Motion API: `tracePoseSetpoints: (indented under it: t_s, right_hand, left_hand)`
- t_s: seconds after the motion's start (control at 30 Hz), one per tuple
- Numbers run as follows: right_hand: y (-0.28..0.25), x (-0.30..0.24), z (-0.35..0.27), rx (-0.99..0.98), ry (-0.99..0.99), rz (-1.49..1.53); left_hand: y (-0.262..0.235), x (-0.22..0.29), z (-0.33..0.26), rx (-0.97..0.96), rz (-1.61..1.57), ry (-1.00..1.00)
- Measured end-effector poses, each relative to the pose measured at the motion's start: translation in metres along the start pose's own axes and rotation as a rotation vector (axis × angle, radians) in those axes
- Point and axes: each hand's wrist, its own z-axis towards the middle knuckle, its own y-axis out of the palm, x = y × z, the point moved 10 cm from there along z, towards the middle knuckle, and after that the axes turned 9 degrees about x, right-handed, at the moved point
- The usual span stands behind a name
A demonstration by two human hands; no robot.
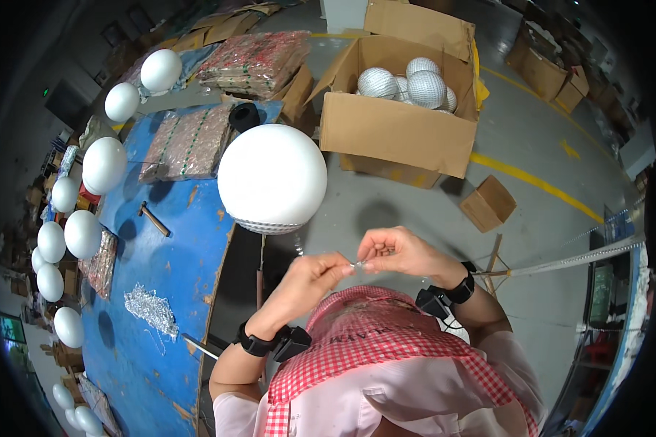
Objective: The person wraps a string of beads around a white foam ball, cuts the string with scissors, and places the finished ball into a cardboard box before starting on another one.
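Observation:
A large white foam ball [272, 178] stands on a rod in front of me, with a narrow band of small mirror tiles along its lower edge. Just below it my left hand [307, 278] and my right hand [393, 253] meet fingertip to fingertip. Both pinch a thin strip of small silver mirror tiles [357, 265] between them. The strip is tiny and partly hidden by my fingers. Black bands sit on both wrists.
A blue worktable [160, 255] lies to my left with a hammer [154, 218], a heap of silver strips [151, 309] and wrapped packs. Several white balls [103, 164] line its far side. An open cardboard box [397, 124] holds finished mirror balls [425, 88]. A small box [488, 203] sits on the floor.

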Motion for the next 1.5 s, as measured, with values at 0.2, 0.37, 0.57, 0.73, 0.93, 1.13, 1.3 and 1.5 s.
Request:
tracePoseSetpoints:
  t_s: [0.2,0.37,0.57,0.73,0.93,1.13,1.3,1.5]
  right_hand:
    - [-0.035,0.064,-0.009,0.025,0.205,-0.047]
    - [-0.04,0.045,-0.018,0.091,0.121,0.023]
    - [-0.077,0.056,-0.023,0.333,0.149,-0.04]
    - [-0.104,0.07,-0.033,0.514,0.104,-0.11]
    - [-0.082,0.051,-0.034,0.436,0.2,0.054]
    - [-0.079,-0.021,-0.039,0.584,-0.353,-0.304]
    - [-0.035,-0.016,-0.027,0.302,-0.015,0.192]
    - [0.004,-0.053,-0.018,0.058,-0.134,0.097]
  left_hand:
    - [-0.052,-0.002,-0.007,0.355,-0.325,-0.006]
    - [-0.047,-0.017,-0.003,0.35,-0.345,0.001]
    - [-0.038,-0.027,0.0,0.277,-0.252,-0.028]
    - [-0.025,-0.028,-0.002,0.209,-0.161,-0.027]
    - [-0.037,-0.023,0.0,0.312,0.052,0.132]
    - [-0.038,-0.016,0.0,0.386,0.187,0.217]
    - [-0.015,-0.039,0.009,0.157,-0.295,-0.087]
    - [0.009,-0.013,0.011,0.006,-0.03,0.115]
